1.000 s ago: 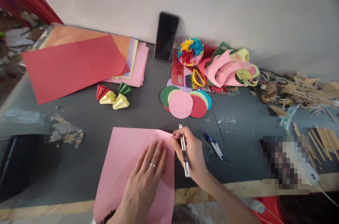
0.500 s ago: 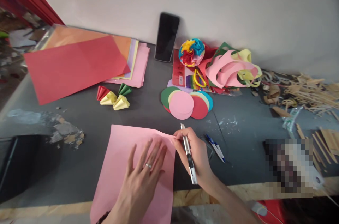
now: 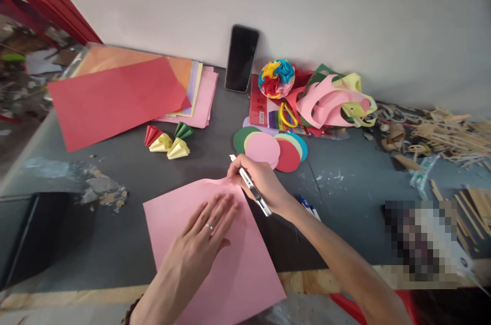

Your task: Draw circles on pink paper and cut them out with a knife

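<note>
My left hand (image 3: 205, 230) lies flat on the pink paper sheet (image 3: 215, 253) on the dark table (image 3: 126, 171); my right hand (image 3: 259, 181) grips the slim metal-bodied craft knife (image 3: 251, 187) at its far edge. No cut visible, apparently.

Soft even daylight, faint shadows, wide-angle warp at edges, pixelated patch lower right, slight blur far left.

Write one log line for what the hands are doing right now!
left hand: flat on pink paper | right hand: holds craft knife, at paper's far edge | table: dark
</note>
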`<state>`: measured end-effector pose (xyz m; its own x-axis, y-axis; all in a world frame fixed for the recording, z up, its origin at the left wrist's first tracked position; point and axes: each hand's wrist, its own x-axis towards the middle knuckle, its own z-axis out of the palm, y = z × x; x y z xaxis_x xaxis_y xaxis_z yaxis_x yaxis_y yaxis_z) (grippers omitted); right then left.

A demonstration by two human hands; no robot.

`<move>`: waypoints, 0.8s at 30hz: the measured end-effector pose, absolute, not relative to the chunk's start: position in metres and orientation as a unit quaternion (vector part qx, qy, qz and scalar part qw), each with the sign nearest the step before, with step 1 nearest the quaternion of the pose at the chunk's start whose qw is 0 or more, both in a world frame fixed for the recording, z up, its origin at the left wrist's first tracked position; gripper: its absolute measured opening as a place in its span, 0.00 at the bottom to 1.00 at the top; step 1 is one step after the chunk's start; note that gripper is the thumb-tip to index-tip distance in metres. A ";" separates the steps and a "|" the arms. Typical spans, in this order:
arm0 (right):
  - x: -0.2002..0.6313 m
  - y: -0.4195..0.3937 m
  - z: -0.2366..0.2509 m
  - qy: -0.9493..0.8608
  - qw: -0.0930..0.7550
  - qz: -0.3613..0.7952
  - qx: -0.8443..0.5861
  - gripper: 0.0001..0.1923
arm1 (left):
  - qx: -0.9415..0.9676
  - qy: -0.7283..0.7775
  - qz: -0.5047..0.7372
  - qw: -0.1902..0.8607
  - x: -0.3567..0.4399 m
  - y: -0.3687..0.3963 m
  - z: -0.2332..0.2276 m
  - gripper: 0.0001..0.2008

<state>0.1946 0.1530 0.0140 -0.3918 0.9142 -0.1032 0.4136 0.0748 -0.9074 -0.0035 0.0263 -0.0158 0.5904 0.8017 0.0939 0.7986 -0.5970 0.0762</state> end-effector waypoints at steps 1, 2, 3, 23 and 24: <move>0.191 0.157 0.014 -0.691 0.262 0.480 -0.473 0.02 | 0.891 0.450 0.055 0.011 -0.001 0.026 -0.019 0.36; 0.188 0.161 0.014 -0.696 0.265 0.482 -0.461 0.02 | 0.886 0.460 0.054 0.009 0.000 0.026 -0.022 0.36; 0.186 0.163 0.014 -0.702 0.268 0.483 -0.450 0.02 | 0.878 0.475 0.057 0.010 0.002 0.026 -0.025 0.36; 0.227 0.059 0.017 -0.787 0.117 0.166 -0.583 0.12 | 0.777 0.625 0.063 0.041 0.025 0.014 -0.014 0.30; 0.230 0.041 0.016 -0.790 0.109 0.134 -0.588 0.15 | 0.774 0.628 0.065 0.040 0.023 0.016 -0.014 0.30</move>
